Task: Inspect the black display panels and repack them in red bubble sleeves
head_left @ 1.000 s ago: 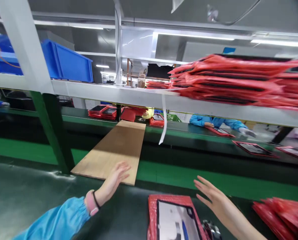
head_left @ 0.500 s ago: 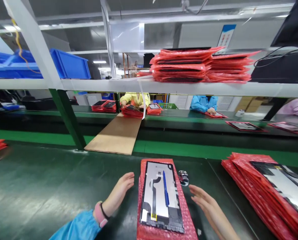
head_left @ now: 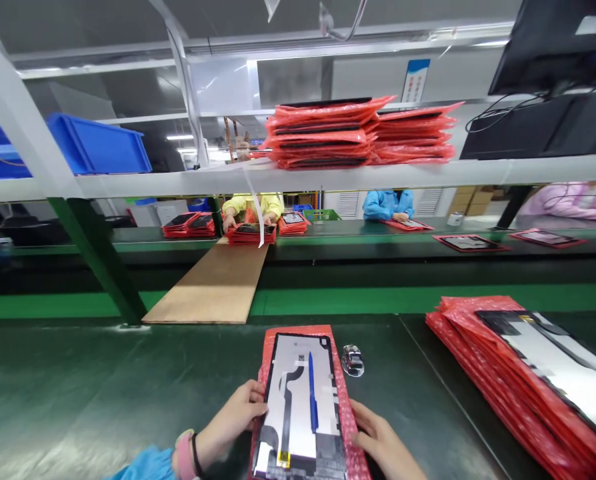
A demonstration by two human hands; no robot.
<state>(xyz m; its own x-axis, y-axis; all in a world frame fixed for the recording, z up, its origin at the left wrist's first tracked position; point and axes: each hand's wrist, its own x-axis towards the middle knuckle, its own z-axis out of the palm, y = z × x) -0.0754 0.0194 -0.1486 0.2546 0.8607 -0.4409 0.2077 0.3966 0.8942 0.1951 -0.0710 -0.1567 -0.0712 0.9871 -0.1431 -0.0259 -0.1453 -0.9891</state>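
In front of me a tablet screen panel lies with its silvery back up on a red bubble-wrap bag. On the panel's back lies a blue pen, beside a dark flex cable. My left hand grips the left edge of the bag and panel, thumb on top. At the right edge, my right hand has its fingers closed on the bag, partly tucked under it. A small shiny, clear-and-dark object sits on the table just right of the bag's upper end.
A stack of red bags topped by another panel lies at right. More red-bagged panels sit on the overhead shelf, near a blue bin. A brown board bridges towards the opposite bench, where co-workers sit.
Both hands have come in from the sides and taken hold of the bag's edges; before, they hovered apart from it. My view has shifted slightly right.
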